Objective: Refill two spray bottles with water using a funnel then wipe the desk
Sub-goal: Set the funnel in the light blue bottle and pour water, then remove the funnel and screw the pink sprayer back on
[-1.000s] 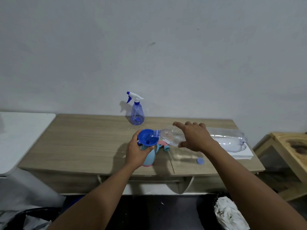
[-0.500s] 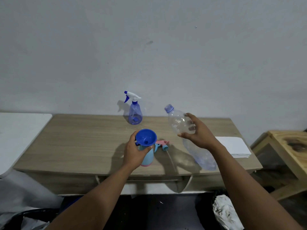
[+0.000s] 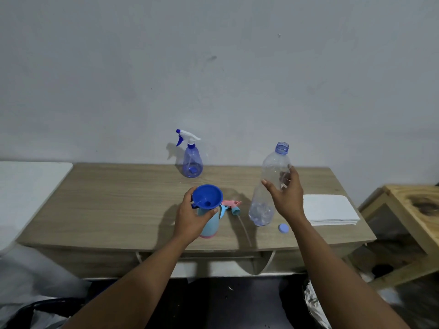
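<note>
Since half a second ago your right hand [image 3: 286,198] has swung the clear plastic bottle [image 3: 269,186] upright, mouth up, base just above the desk [image 3: 118,205]; fingers wrapped around its middle. Your left hand [image 3: 192,216] grips the light-blue spray bottle [image 3: 210,224] with the blue funnel [image 3: 207,196] seated in its neck. Its pink-and-blue trigger head [image 3: 231,206] lies just right of it. Blue cap [image 3: 283,228] lies near the front edge. Second spray bottle [image 3: 191,157] stands at the back; white cloth [image 3: 329,212] far right.
</note>
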{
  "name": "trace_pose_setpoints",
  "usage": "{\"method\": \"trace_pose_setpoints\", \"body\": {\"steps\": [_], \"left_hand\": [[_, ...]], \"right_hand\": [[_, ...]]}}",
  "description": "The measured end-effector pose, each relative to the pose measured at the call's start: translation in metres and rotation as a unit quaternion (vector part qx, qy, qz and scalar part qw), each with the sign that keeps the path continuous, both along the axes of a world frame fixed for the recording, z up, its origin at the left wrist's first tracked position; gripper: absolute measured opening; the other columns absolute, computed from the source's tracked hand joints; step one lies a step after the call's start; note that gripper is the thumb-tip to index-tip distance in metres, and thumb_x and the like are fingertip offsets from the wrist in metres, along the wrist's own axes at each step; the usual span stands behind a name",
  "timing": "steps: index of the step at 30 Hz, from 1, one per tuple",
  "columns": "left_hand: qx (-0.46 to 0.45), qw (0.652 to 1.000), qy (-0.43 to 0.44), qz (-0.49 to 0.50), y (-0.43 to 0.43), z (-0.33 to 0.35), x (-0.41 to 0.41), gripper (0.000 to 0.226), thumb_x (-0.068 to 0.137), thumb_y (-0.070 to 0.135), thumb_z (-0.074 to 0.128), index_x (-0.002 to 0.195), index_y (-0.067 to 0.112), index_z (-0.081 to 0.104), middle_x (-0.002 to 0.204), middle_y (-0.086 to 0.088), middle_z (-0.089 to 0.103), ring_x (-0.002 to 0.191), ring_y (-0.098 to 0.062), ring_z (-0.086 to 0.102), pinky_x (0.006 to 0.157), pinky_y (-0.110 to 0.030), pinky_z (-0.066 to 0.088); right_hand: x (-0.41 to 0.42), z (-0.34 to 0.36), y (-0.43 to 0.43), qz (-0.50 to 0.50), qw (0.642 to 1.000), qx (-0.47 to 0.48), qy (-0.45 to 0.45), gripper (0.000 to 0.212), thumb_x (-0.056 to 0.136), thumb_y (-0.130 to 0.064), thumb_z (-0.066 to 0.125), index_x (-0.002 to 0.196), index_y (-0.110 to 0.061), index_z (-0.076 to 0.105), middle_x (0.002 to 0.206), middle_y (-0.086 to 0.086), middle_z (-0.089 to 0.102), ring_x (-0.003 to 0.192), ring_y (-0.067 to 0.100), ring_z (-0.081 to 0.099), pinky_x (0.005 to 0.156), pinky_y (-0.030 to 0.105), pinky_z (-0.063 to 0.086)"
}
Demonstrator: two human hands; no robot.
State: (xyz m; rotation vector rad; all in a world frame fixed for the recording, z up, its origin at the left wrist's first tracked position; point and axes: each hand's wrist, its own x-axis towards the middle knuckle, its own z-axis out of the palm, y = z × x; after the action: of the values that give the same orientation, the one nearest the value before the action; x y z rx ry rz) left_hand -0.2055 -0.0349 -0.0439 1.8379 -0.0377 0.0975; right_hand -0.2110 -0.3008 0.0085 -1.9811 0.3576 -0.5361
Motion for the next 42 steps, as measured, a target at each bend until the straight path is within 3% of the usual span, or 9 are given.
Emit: {"method": "trace_pose_setpoints", "body": {"steps": [4,7,11,14,19,23,28,36,42], "left_hand": [[0.0,1.0,0.01,-0.002,0.0,-0.002,0.001,0.087,0.066,0.03,0.091,0.138,0.034,0.042,0.126,0.012,0.058,0.112,-0.013,0.056,0.091,-0.036,0.054],[-0.009,1.0,0.027,0.0,0.001,-0.006,0.002,0.1,0.063,0.034,0.092,0.145,0.03,0.036,0.129,0.008,0.057,0.114,-0.013,0.055,0.094,-0.037,0.053],[-0.012,0.998,0.057,0.009,0.001,-0.011,0.003,0.116,0.06,0.032,0.094,0.152,0.03,0.024,0.127,0.005,0.055,0.114,-0.011,0.055,0.094,-0.032,0.048],[0.001,0.997,0.081,0.011,0.001,-0.019,0.003,0.113,0.058,0.03,0.095,0.15,0.024,0.03,0.127,0.008,0.053,0.113,-0.01,0.053,0.094,-0.031,0.047],[0.038,0.993,0.106,0.044,-0.002,-0.025,0.009,0.057,0.065,0.021,0.092,0.113,0.019,0.062,0.107,0.002,0.066,0.101,-0.016,0.062,0.087,-0.033,0.051],[0.058,0.99,0.124,0.032,0.0,-0.029,0.011,0.033,0.074,0.009,0.081,0.084,0.029,0.057,0.088,0.0,0.069,0.09,-0.025,0.069,0.081,-0.046,0.057],[0.066,0.99,0.121,0.017,0.0,-0.03,0.011,0.029,0.078,0.02,0.081,0.099,0.016,0.062,0.095,-0.003,0.07,0.089,-0.021,0.067,0.079,-0.039,0.056],[0.076,0.993,0.094,0.002,0.002,-0.033,0.014,0.045,0.072,0.023,0.086,0.113,0.021,0.066,0.101,0.005,0.071,0.092,-0.013,0.066,0.082,-0.032,0.054],[0.065,0.995,0.075,0.009,0.016,-0.038,0.019,0.047,0.07,0.017,0.087,0.112,0.019,0.067,0.108,0.006,0.071,0.097,-0.015,0.066,0.088,-0.029,0.052]], "right_hand": [[0.001,-0.003,0.0,-0.001,1.0,0.017,0.013,0.105,0.077,-0.04,0.084,0.157,-0.021,0.018,0.148,0.007,0.048,0.135,0.021,0.048,0.108,0.036,0.043],[-0.008,-0.008,0.007,-0.035,0.999,0.036,-0.011,0.105,0.073,-0.033,0.088,0.154,-0.021,0.021,0.144,0.006,0.049,0.131,0.019,0.049,0.105,0.03,0.041],[-0.036,-0.026,0.037,-0.127,0.985,0.038,-0.108,0.065,0.077,-0.02,0.085,0.127,-0.017,0.044,0.12,0.004,0.049,0.103,0.019,0.053,0.087,0.031,0.05],[-0.048,-0.042,0.066,-0.028,0.994,0.021,-0.105,0.038,0.082,-0.009,0.078,0.101,-0.029,0.051,0.096,0.0,0.057,0.081,0.02,0.056,0.072,0.028,0.05],[-0.03,-0.05,0.102,0.153,0.988,0.011,-0.008,0.061,0.072,-0.026,0.087,0.121,-0.034,0.052,0.11,-0.012,0.06,0.098,0.007,0.061,0.081,0.021,0.051],[-0.007,-0.046,0.121,0.222,0.975,-0.003,0.026,0.093,0.064,-0.029,0.093,0.142,-0.019,0.044,0.132,-0.013,0.052,0.119,0.006,0.055,0.099,0.023,0.048],[0.004,-0.039,0.135,0.209,0.977,0.011,0.028,0.09,0.07,-0.02,0.09,0.145,-0.019,0.041,0.134,-0.013,0.048,0.119,-0.007,0.049,0.098,0.016,0.048],[0.006,-0.027,0.14,0.131,0.985,0.111,-0.004,0.088,0.069,-0.014,0.089,0.141,-0.025,0.04,0.118,-0.014,0.053,0.105,0.004,0.063,0.084,0.015,0.052],[0.007,-0.029,0.116,0.048,0.98,0.191,0.03,0.096,0.068,-0.021,0.091,0.142,-0.027,0.031,0.118,-0.006,0.05,0.101,0.011,0.064,0.083,0.027,0.057]]}}
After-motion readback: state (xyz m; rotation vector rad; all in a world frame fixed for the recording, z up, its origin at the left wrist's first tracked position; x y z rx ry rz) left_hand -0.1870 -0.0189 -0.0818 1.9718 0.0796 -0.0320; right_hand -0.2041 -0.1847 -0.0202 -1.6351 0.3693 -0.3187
